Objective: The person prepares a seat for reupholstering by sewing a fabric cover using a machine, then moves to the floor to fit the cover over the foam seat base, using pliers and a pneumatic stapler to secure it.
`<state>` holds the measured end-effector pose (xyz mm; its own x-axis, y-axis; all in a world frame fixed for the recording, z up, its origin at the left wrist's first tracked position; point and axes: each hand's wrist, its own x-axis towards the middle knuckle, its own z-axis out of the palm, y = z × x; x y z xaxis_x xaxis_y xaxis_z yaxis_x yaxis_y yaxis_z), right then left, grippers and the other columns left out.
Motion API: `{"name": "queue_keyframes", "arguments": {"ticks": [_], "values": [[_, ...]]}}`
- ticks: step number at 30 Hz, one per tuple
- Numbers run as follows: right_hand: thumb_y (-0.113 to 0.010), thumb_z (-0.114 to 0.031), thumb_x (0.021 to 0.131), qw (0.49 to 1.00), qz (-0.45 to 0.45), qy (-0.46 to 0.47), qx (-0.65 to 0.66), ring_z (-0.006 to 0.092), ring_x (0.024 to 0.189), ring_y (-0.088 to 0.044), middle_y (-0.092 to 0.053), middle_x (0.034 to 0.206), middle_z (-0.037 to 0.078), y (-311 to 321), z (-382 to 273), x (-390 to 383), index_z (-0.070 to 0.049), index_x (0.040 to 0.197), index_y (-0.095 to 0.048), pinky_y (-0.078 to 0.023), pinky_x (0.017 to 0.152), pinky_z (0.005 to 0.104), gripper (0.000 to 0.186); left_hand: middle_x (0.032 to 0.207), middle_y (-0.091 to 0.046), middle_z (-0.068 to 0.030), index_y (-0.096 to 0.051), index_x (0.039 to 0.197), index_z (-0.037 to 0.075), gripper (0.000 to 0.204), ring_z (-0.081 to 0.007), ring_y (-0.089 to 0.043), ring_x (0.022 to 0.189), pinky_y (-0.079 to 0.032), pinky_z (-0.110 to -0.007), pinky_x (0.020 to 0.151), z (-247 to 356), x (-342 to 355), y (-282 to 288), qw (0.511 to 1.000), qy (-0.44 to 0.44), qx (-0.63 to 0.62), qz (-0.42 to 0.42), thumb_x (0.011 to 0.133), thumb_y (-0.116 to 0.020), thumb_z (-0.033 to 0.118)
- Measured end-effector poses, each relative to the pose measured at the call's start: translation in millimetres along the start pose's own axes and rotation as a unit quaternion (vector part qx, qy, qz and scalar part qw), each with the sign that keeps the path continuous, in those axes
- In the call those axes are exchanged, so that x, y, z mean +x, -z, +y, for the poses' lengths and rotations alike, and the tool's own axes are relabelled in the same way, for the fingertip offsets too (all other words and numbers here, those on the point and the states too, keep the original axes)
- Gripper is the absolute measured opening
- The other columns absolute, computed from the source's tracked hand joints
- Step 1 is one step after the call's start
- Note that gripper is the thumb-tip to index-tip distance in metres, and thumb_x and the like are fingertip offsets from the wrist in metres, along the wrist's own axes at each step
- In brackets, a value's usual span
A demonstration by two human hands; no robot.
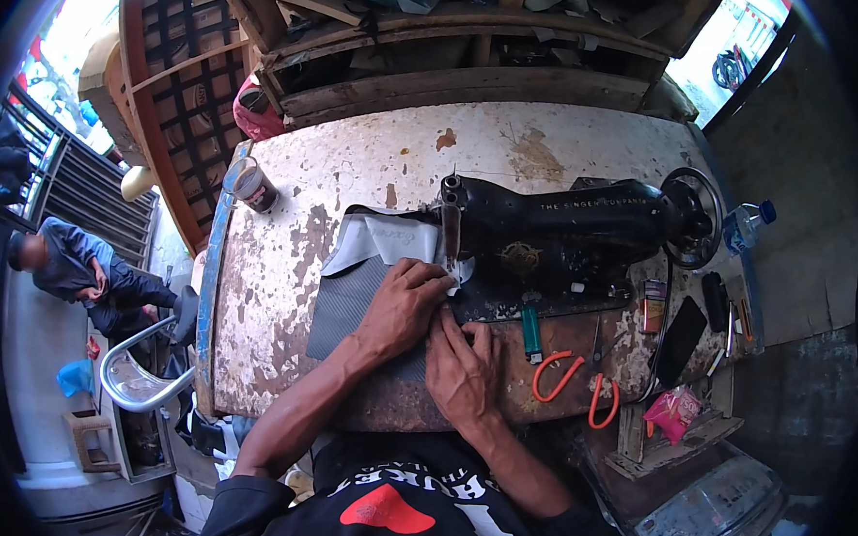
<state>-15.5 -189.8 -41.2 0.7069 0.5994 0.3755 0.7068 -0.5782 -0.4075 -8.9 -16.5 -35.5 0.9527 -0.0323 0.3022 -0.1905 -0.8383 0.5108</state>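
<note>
A black sewing machine (557, 238) stands on the worn table, its needle end toward the left. Under and beside that end lies dark grey textured fabric (334, 312), with a pale grey piece (382, 241) bearing a handwritten mark folded over it. My left hand (403, 301) presses on the fabric just in front of the needle area, fingers curled and close together. Close by on the right, my right hand (463, 367) grips the fabric's near edge, thumb and forefinger pointing toward the needle. The fingertips and the presser foot are partly hidden.
Right of my hands lie a green lighter (530, 333), orange-handled scissors (578, 383), a dark phone (683, 330) and a pink packet (672, 414). A water bottle (746, 226) stands beside the handwheel. A cup (256, 187) is at the far left corner. A person (89, 274) sits at left.
</note>
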Motion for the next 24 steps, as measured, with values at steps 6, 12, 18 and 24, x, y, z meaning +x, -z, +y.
{"name": "queue_keyframes", "arguments": {"ticks": [6, 12, 18, 24], "values": [[-0.072, -0.014, 0.086, 1.000, -0.015, 0.003, 0.003, 0.0268, 0.100, -0.058, -0.064, 0.142, 0.008, -2.1, -4.2, 3.3, 0.000, 0.121, -0.073, -0.047, 0.091, 0.0428, 0.038, 0.118, -0.069, -0.0115, -0.073, 0.116, 0.003, 0.030, -0.0329, -0.059, 0.111, -0.047, -0.042, 0.101, 3.5, 3.8, 0.2, 1.000, 0.018, 0.011, 0.002, 0.087, -0.065, 0.006], [-0.073, -0.015, 0.086, 1.000, -0.003, -0.004, 0.004, 0.0270, 0.102, -0.057, -0.063, 0.143, 0.008, -3.4, -5.0, 3.7, -0.001, 0.114, -0.075, -0.046, 0.091, 0.0430, 0.032, 0.112, -0.070, -0.0120, -0.073, 0.111, 0.003, 0.024, -0.0329, -0.060, 0.109, -0.047, -0.041, 0.099, -0.6, 6.3, 1.2, 0.999, 0.030, -0.022, 0.004, 0.089, -0.063, 0.004], [-0.073, -0.015, 0.086, 1.000, -0.018, -0.002, 0.004, 0.0268, 0.103, -0.057, -0.063, 0.143, 0.008, -3.8, -4.6, 2.1, -0.001, 0.114, -0.075, -0.046, 0.091, 0.0432, 0.032, 0.111, -0.069, -0.0102, -0.073, 0.110, 0.003, 0.025, -0.0317, -0.059, 0.107, -0.047, -0.040, 0.098, 3.3, 3.9, 1.1, 1.000, 0.019, 0.014, -0.007, 0.088, -0.061, 0.004], [-0.073, -0.014, 0.085, 1.000, -0.015, -0.004, 0.005, 0.0270, 0.103, -0.057, -0.063, 0.144, 0.008, -4.5, -5.5, 3.4, 0.000, 0.116, -0.074, -0.046, 0.091, 0.0431, 0.034, 0.116, -0.069, -0.0091, -0.073, 0.114, 0.003, 0.030, -0.0303, -0.059, 0.110, -0.048, -0.039, 0.100, 5.4, 4.1, 6.3, 0.999, 0.006, 0.035, -0.032, 0.086, -0.061, 0.005]]}}
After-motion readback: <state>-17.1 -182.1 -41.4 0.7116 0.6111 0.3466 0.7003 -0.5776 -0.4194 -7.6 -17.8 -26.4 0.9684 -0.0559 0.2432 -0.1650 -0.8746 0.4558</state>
